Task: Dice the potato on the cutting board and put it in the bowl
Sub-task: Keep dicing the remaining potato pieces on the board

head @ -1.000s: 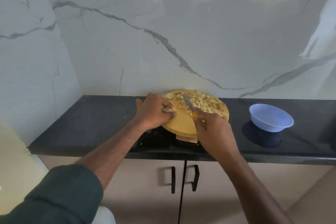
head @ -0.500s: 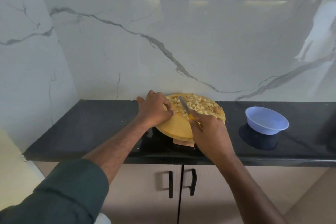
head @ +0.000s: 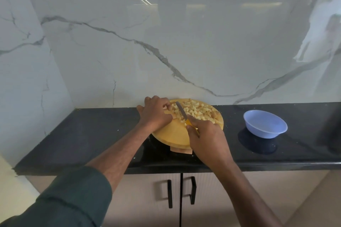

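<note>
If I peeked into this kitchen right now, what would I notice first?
Probably the round wooden cutting board in the middle of the black counter, with a heap of pale diced potato on its far half. The right hand grips a yellow-handled knife whose blade lies among the pieces, while the left hand holds some at the board's left edge. To the right stands a blue bowl, with nothing in it.
</note>
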Demonstrator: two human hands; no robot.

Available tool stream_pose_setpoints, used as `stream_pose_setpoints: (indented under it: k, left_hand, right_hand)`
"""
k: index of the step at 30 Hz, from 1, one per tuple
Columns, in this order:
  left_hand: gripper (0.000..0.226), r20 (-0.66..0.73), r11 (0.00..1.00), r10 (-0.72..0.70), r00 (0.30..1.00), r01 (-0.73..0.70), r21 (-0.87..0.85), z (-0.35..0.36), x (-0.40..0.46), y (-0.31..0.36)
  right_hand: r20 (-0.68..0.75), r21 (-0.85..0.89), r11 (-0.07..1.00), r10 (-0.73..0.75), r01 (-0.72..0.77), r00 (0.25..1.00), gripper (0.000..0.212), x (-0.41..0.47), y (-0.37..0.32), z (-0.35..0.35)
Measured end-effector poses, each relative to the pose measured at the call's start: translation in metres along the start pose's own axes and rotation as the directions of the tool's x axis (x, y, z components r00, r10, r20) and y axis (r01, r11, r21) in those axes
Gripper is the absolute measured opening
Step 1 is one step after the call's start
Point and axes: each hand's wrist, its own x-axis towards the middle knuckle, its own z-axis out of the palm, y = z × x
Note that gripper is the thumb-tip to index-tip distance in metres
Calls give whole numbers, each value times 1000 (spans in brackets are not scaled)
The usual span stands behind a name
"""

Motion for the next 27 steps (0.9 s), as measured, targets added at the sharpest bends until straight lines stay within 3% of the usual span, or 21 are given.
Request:
stream_pose_setpoints:
  k: [8, 15, 21, 27]
  left_hand:
    - [12, -19, 1000, 16, 1000, -15, 8, -5, -8, -9]
    - [47, -154, 994, -108, 982, 104, -35, -6, -48, -21]
    - [37, -127, 993, -108, 986, 100, -68, -8, -53, -29]
    - [28, 3, 990, -63, 998, 63, -123, -18, -36, -30]
  right_hand:
    - [-4, -32, 999, -13, 13, 1000, 40, -1, -3, 0]
    - [45, -111, 992, -60, 64, 997, 39, -5, -4, -4]
    - [93, -157, 983, -83, 97, 992, 41, -10, -8, -2]
    - [61, -144, 986, -71, 79, 996, 40, -10, -6, -3]
